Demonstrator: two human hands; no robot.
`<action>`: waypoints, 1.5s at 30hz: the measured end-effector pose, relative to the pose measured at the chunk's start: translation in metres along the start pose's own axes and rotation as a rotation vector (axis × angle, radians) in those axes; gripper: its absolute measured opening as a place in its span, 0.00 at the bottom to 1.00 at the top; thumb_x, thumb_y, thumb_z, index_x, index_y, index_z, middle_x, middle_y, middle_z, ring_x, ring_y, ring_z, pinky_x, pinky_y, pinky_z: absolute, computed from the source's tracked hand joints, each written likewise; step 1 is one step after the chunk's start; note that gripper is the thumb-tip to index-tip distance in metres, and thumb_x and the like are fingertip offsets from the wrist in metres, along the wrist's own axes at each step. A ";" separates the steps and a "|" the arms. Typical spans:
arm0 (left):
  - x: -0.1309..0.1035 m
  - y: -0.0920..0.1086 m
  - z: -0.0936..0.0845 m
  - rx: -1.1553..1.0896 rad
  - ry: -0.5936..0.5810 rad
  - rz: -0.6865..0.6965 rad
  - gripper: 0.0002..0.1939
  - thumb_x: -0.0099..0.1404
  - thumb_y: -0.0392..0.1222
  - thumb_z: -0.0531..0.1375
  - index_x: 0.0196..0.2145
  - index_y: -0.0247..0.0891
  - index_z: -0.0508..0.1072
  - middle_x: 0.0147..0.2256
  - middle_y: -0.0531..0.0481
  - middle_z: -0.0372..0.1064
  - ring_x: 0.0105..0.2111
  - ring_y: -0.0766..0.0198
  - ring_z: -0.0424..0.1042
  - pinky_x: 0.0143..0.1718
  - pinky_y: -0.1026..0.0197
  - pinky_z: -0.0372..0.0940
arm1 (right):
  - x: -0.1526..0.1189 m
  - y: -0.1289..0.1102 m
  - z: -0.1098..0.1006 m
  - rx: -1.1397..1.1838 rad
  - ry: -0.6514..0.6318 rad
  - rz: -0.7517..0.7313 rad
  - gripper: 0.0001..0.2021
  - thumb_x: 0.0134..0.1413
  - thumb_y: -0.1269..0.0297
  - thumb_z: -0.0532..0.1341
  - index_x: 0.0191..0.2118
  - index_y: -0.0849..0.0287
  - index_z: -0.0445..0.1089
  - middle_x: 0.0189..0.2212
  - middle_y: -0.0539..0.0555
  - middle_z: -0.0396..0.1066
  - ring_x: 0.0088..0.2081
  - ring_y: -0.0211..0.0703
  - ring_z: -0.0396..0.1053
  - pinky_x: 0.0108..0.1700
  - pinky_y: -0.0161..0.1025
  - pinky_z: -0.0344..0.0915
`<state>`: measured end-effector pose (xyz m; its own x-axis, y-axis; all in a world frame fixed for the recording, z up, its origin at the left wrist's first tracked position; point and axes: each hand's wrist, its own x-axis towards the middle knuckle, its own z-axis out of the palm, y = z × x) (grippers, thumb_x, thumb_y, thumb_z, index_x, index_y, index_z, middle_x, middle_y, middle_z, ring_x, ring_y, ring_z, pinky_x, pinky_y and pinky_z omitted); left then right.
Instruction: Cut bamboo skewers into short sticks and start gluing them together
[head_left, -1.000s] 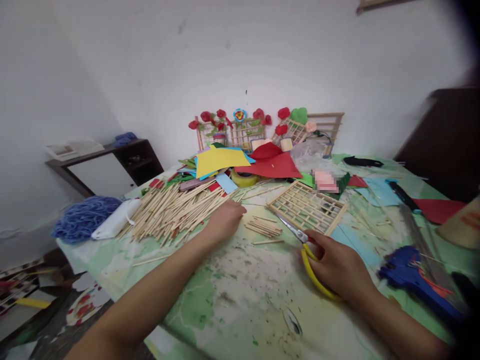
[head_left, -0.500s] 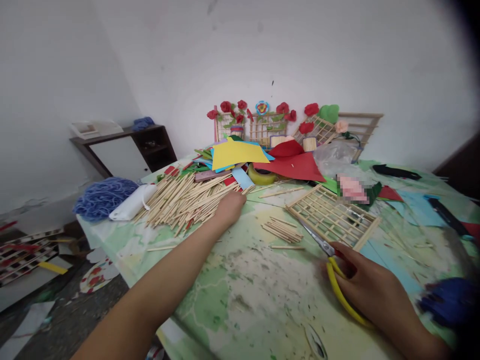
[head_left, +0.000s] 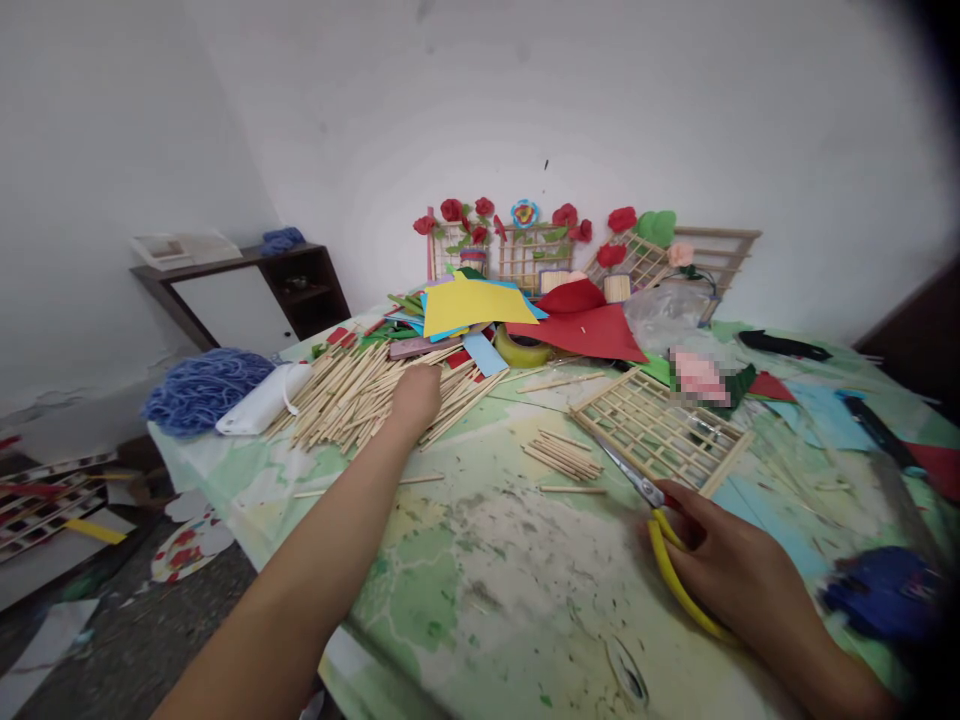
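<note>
My left hand (head_left: 417, 396) is over a large loose pile of thin wooden sticks (head_left: 341, 392). Its back faces me, and its fingers are hidden, so I cannot see whether they hold a stick. In my right hand (head_left: 739, 550) is a pair of scissors (head_left: 670, 572) with yellow handles, its blades pointing away to the left. The blade tips lie beside a lattice frame of sticks (head_left: 656, 425). Left of that frame is a small bundle of short sticks (head_left: 562, 456), with a single stick (head_left: 574, 490) just in front of it.
Coloured paper (head_left: 480, 306), a tape roll (head_left: 523, 347) and red sheets (head_left: 585, 330) are heaped at the back. Lattices with paper flowers (head_left: 534, 255) lean on the wall. Blue yarn (head_left: 210, 392) and a white glue gun (head_left: 262, 400) sit left; a black cutter (head_left: 784, 345) lies right.
My left hand has moved left, from the right end of the stick pile to over its middle. My right hand still holds the scissors in about the same place.
</note>
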<state>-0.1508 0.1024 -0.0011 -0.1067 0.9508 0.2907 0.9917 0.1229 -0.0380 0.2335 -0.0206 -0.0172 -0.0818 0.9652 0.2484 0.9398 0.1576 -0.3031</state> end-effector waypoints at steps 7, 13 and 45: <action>0.001 -0.001 0.002 0.013 -0.034 -0.041 0.16 0.60 0.32 0.49 0.38 0.33 0.75 0.40 0.35 0.72 0.42 0.52 0.70 0.44 0.56 0.63 | -0.003 -0.003 -0.001 -0.028 0.010 -0.009 0.22 0.48 0.50 0.56 0.49 0.50 0.68 0.31 0.51 0.74 0.27 0.44 0.71 0.26 0.37 0.63; 0.001 0.000 0.002 -0.004 -0.020 -0.040 0.16 0.60 0.34 0.49 0.37 0.31 0.75 0.39 0.33 0.71 0.42 0.50 0.70 0.43 0.54 0.63 | -0.006 -0.007 -0.005 -0.038 -0.017 -0.010 0.24 0.49 0.47 0.56 0.50 0.52 0.66 0.34 0.51 0.74 0.30 0.45 0.71 0.27 0.37 0.63; -0.006 0.014 -0.014 -0.306 0.049 0.039 0.14 0.62 0.43 0.51 0.36 0.35 0.74 0.38 0.43 0.73 0.37 0.59 0.68 0.37 0.62 0.59 | -0.005 -0.009 -0.008 -0.025 -0.038 -0.006 0.21 0.49 0.53 0.56 0.50 0.51 0.67 0.31 0.50 0.74 0.29 0.43 0.71 0.27 0.36 0.61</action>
<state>-0.1352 0.0945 0.0100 -0.0720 0.9375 0.3404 0.9713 -0.0116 0.2374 0.2278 -0.0282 -0.0083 -0.0993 0.9716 0.2146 0.9472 0.1584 -0.2788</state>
